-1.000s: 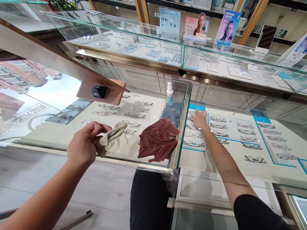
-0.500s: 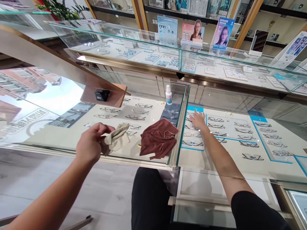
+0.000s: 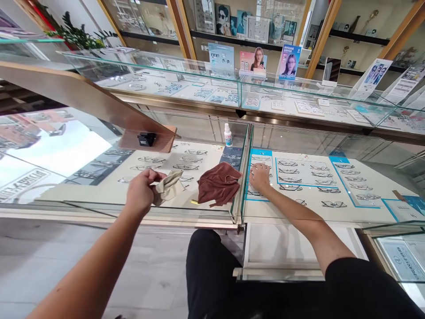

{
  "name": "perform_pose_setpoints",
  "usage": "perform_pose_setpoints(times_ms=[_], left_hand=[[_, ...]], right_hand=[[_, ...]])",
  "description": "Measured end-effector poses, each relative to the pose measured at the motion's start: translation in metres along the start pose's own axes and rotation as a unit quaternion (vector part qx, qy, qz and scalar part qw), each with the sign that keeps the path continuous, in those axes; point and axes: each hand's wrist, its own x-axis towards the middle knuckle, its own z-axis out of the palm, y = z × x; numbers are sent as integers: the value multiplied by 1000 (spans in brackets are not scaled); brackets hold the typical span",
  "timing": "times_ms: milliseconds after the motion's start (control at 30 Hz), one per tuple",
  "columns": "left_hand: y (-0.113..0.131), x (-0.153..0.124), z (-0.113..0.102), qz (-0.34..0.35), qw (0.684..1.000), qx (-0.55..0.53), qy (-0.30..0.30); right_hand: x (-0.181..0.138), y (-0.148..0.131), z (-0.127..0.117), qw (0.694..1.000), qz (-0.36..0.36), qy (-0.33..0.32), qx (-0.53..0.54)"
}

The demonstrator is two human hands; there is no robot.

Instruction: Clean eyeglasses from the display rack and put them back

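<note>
My left hand (image 3: pixel 141 190) is closed on a crumpled beige cloth (image 3: pixel 169 187), pinched between thumb and fingers above the glass case. A reddish-brown cloth (image 3: pixel 219 184) lies bunched on the glass to its right. Over a blue-edged panel (image 3: pixel 260 152) is my right hand (image 3: pixel 260 177), its fingers spread a little and pointing away from me. It covers part of a column of eyeglasses (image 3: pixel 255 193); whether the fingertips touch a pair, I cannot tell. No object shows in that hand.
A white spray bottle (image 3: pixel 228 136) stands beyond the brown cloth. At left, a large tilted mirror (image 3: pixel 59 146) has a wooden base holding a small black box (image 3: pixel 146 139). More eyeglasses (image 3: pixel 288 171) lie in rows at right. A second glass counter (image 3: pixel 166 91) runs behind, with upright advertising cards (image 3: pixel 289 62).
My right hand has drawn back toward me and slightly left over the panel, its fingers less spread. My left hand keeps the beige cloth and is closer to the brown one. The view has shifted.
</note>
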Motion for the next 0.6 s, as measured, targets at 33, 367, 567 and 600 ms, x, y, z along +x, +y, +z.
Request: perform_pose_setpoints(times_ms=[33, 367, 567, 600], left_hand=[[-1, 1, 1, 6, 1000, 3, -3], [-3, 13, 7, 11, 999, -31, -14], [4, 8, 9, 12, 999, -30, 3], [4, 8, 8, 16, 999, -31, 3]], right_hand=[[-8, -2, -2, 1000, -9, -6, -3], [-92, -4, -62, 978, -121, -166, -46], [-168, 4, -118, 947, -140, -289, -31], [-184, 4, -129, 943, -141, -300, -21]])
